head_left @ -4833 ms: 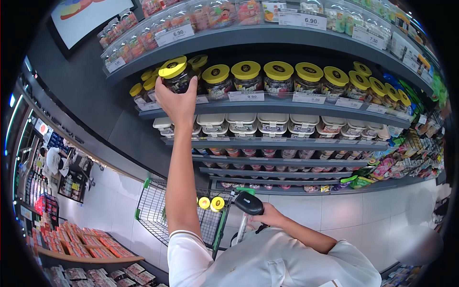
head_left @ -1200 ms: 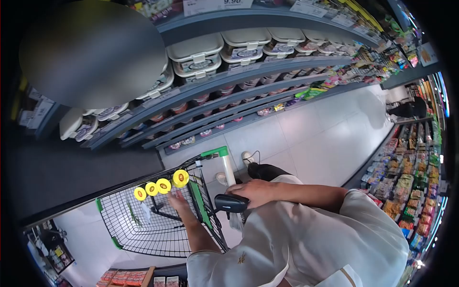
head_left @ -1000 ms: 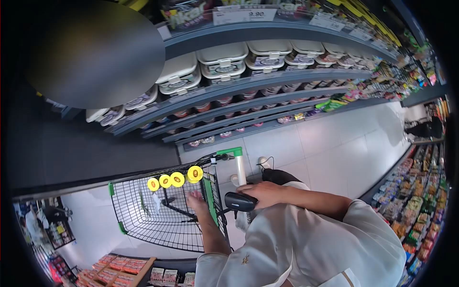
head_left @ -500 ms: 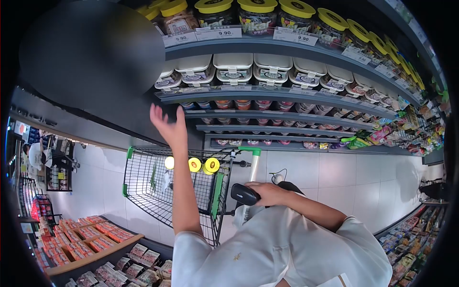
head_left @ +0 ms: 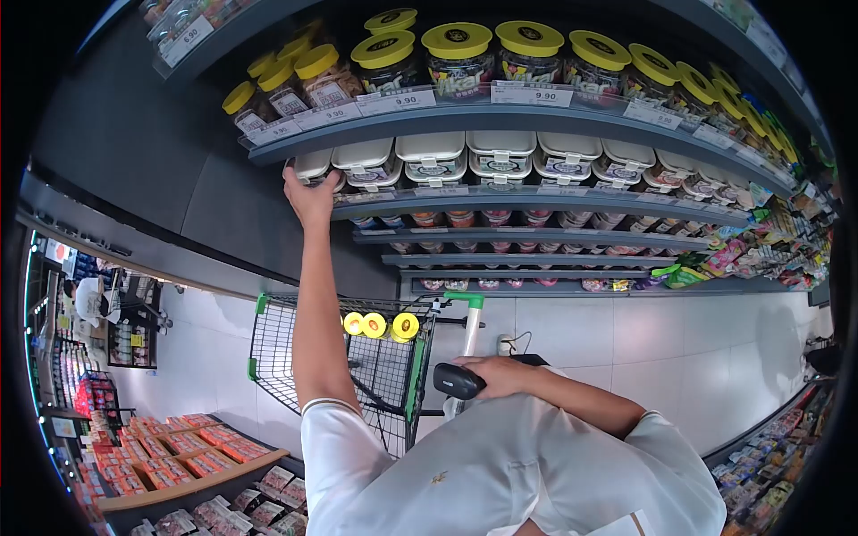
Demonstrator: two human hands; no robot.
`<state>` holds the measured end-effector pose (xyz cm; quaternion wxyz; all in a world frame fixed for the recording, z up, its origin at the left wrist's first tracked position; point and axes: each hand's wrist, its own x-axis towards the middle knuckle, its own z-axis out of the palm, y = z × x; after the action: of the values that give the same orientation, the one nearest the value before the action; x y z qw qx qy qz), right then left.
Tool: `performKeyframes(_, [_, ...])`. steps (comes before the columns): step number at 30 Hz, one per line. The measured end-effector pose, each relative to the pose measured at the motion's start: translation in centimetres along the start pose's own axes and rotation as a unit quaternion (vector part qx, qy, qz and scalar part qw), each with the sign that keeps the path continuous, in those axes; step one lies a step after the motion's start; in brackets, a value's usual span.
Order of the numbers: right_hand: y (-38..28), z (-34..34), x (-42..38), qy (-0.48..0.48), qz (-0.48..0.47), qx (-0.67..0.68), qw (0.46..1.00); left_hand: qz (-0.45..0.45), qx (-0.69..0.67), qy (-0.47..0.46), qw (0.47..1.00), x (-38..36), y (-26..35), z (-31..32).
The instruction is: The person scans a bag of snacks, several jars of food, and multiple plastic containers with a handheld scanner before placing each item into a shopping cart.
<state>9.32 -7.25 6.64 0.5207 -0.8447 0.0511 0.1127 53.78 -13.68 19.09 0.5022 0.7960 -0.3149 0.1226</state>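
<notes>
Reaching, left hand [head_left: 310, 198] touches white-lidded tub [head_left: 314, 166] above it.

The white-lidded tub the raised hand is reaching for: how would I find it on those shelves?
Start at the grey shelving and find the row of yellow-lidded jars. One shelf below sits a row of flat white-lidded tubs. The white-lidded tub at the far left end is the one: only it has the left hand at it.
</notes>
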Motion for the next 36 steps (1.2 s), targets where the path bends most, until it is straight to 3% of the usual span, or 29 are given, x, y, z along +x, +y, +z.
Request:
performKeyframes(3, [1.6, 0.4, 0.9, 0.012, -0.041, 0.001, 0.999, 0.029, 0.01, 0.001, 1.0, 0.5, -1.3, 0.5])
performKeyframes(6, [1.9, -0.2, 1.2, -0.006, -0.044, 0.026, 0.999, -0.012, 0.005, -0.001, 1.0, 0.1, -0.9, 0.3])
performKeyframes(9, [1.2, -2.0, 1.5, -0.032, -0.037, 0.061, 0.997, 0.004, -0.105, 0.011, 0.994, 0.9, -4.6, 1.4])
performKeyframes(12, [1.9, -2.1, 1.5, -0.01, -0.071, 0.076, 0.994, -0.044, -0.242, -0.018, 0.969, -0.1, -2.2, 0.8])
performKeyframes(15, [0.9, -3.8, 1.5, -0.027, -0.06, 0.09, 0.994, -0.014, -0.2, 0.012, 0.98, -0.1, -2.5, 1.0])
performKeyframes(23, [2.1, -4.8, 1.9, -0.034, -0.073, 0.093, 0.992, -0.056, -0.229, 0.055, 0.97, -2.4, 1.2, -0.9])
performKeyframes(28, [2.5, -5.1, 2.1, -0.059, -0.048, 0.123, 0.99, -0.06, -0.229, 0.118, 0.964, -7.8, 4.1, -4.7])
performKeyframes(31, [3.9, -4.4, 2.4, -0.025, -0.054, 0.123, 0.991, -0.087, -0.258, 0.143, 0.952, -12.6, 3.4, -8.1])
performKeyframes(33, [3.3, -5.2, 2.0, -0.003, 0.004, 0.163, 0.987, -0.166, -0.366, 0.134, 0.906, -16.5, 4.6, -10.1])
performKeyframes(35, [3.4, -5.0, 1.5, 0.095, -0.007, 0.243, 0.965, -0.256, -0.508, 0.109, 0.815, -20.7, 3.7, -11.8])
performKeyframes(36, [3.1, -5.3, 1.1, 0.089, 0.043, 0.309, 0.946, -0.311, -0.555, 0.11, 0.763, -23.0, 3.1, -12.4])
